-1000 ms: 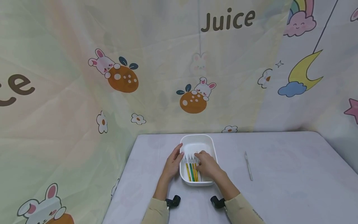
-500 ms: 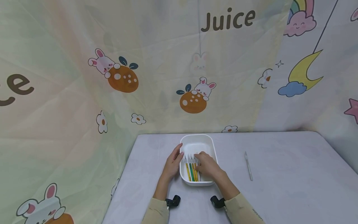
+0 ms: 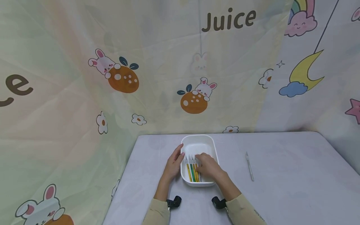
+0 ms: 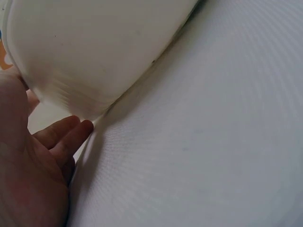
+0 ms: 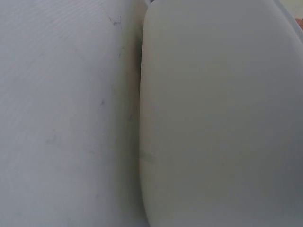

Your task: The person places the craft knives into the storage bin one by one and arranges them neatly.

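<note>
A white tray (image 3: 201, 184) stands near the middle of the table. Several slender pen-like sticks (image 3: 193, 172) lie side by side in it, with yellow, green and pale shafts and whitish tapered ends pointing away from me. My left hand (image 3: 172, 167) holds the tray's left side, thumb over the rim; in the left wrist view its fingers (image 4: 71, 137) touch the outer wall. My right hand (image 3: 209, 165) reaches in over the right end of the row, fingers bent down at the sticks. It hides part of the row, so any pinch there cannot be made out.
One more pen-like stick (image 3: 249, 167), greyish with a pale pointed end, lies on the white-covered table (image 3: 292, 175) right of the tray. A printed curtain (image 3: 163, 93) hangs behind the table. The tray's outer wall (image 5: 218, 118) fills much of the right wrist view.
Almost nothing differs: the fingers of my right hand shift slightly at the right end of the row, and the sticks there move a little. My left hand stays on the tray.
</note>
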Demonstrator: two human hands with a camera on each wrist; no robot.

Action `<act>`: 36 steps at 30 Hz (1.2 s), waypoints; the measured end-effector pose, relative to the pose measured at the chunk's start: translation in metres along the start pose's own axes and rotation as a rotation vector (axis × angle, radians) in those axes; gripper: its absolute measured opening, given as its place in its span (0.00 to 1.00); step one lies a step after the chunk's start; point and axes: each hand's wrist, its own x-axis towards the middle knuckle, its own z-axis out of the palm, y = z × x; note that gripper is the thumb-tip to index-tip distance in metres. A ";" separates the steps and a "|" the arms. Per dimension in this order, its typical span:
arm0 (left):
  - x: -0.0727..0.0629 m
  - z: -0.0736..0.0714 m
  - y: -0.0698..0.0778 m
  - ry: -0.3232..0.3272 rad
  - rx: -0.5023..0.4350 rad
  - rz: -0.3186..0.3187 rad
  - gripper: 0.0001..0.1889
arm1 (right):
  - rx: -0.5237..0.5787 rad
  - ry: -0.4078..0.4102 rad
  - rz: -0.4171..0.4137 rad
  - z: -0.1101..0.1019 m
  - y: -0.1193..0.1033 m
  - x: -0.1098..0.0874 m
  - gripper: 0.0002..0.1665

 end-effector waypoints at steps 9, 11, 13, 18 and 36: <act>0.001 0.000 -0.001 -0.006 -0.004 -0.005 0.25 | 0.003 0.020 0.000 0.001 0.002 0.001 0.34; 0.001 -0.001 -0.001 -0.008 -0.002 -0.009 0.25 | 0.012 0.030 0.001 0.002 0.003 0.001 0.35; 0.000 -0.001 -0.001 -0.010 0.000 -0.012 0.25 | 0.017 0.043 -0.001 0.002 0.003 0.001 0.35; 0.001 -0.001 -0.001 -0.008 -0.001 -0.006 0.25 | 0.027 0.079 -0.009 0.001 0.003 -0.001 0.35; 0.000 -0.001 0.002 -0.007 -0.001 -0.018 0.25 | 0.139 0.202 -0.173 -0.008 0.003 -0.007 0.31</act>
